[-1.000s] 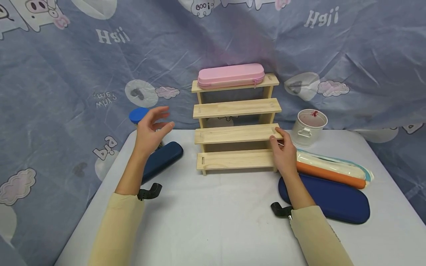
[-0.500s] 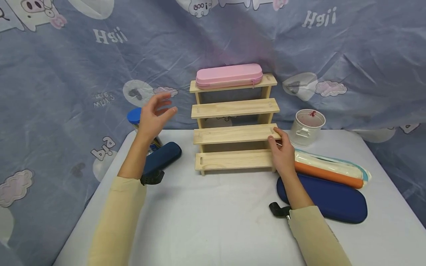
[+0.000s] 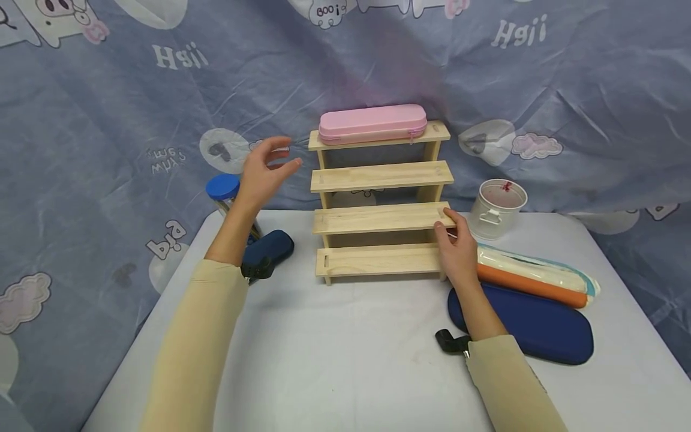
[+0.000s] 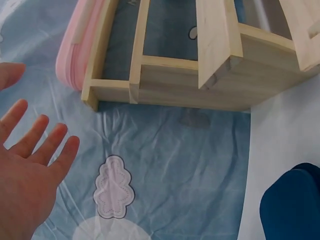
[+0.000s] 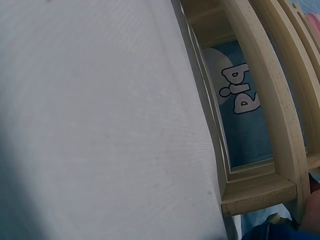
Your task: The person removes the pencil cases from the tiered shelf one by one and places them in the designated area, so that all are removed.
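Observation:
A wooden tiered shelf stands at the back of the white table, with a pink zip pencil case lying on its top tier. My right hand grips the right end of the second board from the bottom; in the right wrist view only a bit of that hand shows beside the wood. Raised in the air left of the upper tiers is my left hand, holding nothing. Its fingers are spread and relaxed in the left wrist view, apart from the pink case and the shelf.
Behind my left forearm are a blue-lidded container and a dark blue case, both partly hidden. On the right are a white metal pot, an orange and clear pouch and a navy case. A patterned cloth hangs behind.
My left hand has risen and moved right, from near the blue-lidded container toward the shelf's upper tiers. The right hand keeps its grip on the shelf, which stays in place.

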`<state>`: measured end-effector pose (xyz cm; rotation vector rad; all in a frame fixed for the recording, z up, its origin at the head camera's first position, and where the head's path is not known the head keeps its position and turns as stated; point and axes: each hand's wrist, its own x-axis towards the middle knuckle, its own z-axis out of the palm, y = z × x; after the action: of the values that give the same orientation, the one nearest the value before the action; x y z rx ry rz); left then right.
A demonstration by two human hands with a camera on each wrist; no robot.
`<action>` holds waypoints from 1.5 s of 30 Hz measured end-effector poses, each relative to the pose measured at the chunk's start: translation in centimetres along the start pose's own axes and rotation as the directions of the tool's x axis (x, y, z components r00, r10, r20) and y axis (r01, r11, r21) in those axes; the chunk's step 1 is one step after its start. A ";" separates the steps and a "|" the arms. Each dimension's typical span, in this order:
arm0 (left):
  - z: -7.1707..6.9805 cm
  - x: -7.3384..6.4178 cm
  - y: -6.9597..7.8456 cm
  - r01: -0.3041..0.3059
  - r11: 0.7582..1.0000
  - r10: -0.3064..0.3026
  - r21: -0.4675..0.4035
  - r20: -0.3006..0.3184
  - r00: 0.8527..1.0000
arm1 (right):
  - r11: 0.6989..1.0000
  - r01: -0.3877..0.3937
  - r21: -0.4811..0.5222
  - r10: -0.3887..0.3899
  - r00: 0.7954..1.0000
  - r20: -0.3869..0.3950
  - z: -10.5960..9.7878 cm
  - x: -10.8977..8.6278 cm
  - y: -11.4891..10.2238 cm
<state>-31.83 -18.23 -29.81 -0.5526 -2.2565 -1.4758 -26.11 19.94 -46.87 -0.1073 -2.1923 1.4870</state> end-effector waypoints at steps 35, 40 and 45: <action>3.6 5.6 1.3 0.151 0.983 -0.153 0.107 0.004 0.988 | 1.000 -0.016 0.005 0.016 1.000 0.006 0.1 0.0 -0.3; 4.3 6.1 1.6 0.146 0.980 -0.155 0.132 0.059 0.986 | 1.000 -0.001 0.012 0.001 1.000 -0.004 -0.1 0.2 -0.1; 4.9 6.0 1.1 0.145 0.980 -0.158 0.135 0.090 0.983 | 1.000 -0.007 0.008 0.007 1.000 0.011 0.1 0.1 0.2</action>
<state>-36.83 -12.59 -27.71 -0.4330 -2.5002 -1.3883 -26.29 19.97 -47.03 -0.1049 -2.1964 1.5036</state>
